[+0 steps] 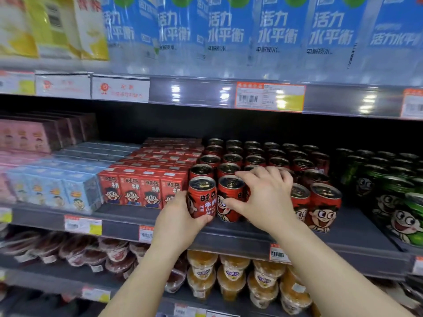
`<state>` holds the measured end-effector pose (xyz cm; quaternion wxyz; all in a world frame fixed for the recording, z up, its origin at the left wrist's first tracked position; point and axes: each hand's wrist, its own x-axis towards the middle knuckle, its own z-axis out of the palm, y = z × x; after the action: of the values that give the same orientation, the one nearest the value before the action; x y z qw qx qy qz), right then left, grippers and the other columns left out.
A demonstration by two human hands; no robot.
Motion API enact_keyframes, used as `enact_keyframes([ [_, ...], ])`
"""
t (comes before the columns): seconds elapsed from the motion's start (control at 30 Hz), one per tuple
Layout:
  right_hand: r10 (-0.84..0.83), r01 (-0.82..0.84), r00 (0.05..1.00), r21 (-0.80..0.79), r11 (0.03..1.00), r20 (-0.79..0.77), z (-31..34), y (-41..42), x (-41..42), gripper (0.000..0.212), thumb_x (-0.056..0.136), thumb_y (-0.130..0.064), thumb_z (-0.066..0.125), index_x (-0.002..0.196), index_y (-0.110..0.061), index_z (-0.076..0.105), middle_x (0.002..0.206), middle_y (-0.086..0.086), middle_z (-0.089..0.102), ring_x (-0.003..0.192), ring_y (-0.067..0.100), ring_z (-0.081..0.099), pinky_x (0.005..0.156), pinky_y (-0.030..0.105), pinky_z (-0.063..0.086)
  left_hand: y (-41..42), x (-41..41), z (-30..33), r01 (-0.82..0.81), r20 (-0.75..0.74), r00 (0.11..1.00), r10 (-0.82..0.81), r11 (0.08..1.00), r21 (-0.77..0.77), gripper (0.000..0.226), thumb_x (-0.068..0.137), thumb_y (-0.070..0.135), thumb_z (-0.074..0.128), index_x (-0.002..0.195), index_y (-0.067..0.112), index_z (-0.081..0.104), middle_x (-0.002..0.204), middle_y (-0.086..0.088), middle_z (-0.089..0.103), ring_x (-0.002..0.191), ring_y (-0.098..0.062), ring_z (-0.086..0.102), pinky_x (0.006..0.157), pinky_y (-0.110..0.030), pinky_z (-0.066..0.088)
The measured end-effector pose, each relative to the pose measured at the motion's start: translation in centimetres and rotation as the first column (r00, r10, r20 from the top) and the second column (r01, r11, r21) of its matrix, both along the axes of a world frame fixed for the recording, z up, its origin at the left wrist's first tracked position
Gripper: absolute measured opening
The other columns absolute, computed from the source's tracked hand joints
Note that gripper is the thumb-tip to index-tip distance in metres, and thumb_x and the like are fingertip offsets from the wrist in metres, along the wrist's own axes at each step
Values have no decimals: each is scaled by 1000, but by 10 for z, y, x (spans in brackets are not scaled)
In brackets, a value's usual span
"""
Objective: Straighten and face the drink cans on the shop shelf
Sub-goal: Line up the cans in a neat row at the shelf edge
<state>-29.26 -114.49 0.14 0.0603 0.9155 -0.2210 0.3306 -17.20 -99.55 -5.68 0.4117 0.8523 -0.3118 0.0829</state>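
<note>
A: Head view — left hand (180, 216) curls round the leftmost front can (202, 197) at the shelf (357, 229) front edge; right hand (265, 197) pinches the second can (230, 199), thumb on the label, fingers over the rim.

B: Handling?

A: Rigid, smooth, probably slippery — grip mid-body and twist. Cartons (142, 188) touch on the left (tight); bare shelf lip in front.
</note>
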Motion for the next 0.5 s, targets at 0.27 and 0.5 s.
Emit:
enact_keyframes([
  [0.27, 55, -40, 990, 119, 992, -128, 9, -5, 7, 48, 78, -62, 58, 122, -41, 59, 132, -13, 55, 129, 20, 32, 111, 50, 8, 2, 1, -1, -34, -23, 999, 33, 999, -36, 80, 62, 58, 78, 126, 24, 46, 113, 6, 67, 102, -16, 63, 79, -35, 54],
  [0.5, 21, -7, 994, 130, 992, -111, 7, 8, 12, 58, 73, -69, 57, 124, -42, 55, 133, -11, 52, 129, 21, 32, 112, 50, 5, -8, -16, -6, -230, 101, 967, 236, 971, -60, 84, 63, 72, 66, 123, 15, 52, 111, -3, 62, 107, -24, 57, 97, -42, 44],
])
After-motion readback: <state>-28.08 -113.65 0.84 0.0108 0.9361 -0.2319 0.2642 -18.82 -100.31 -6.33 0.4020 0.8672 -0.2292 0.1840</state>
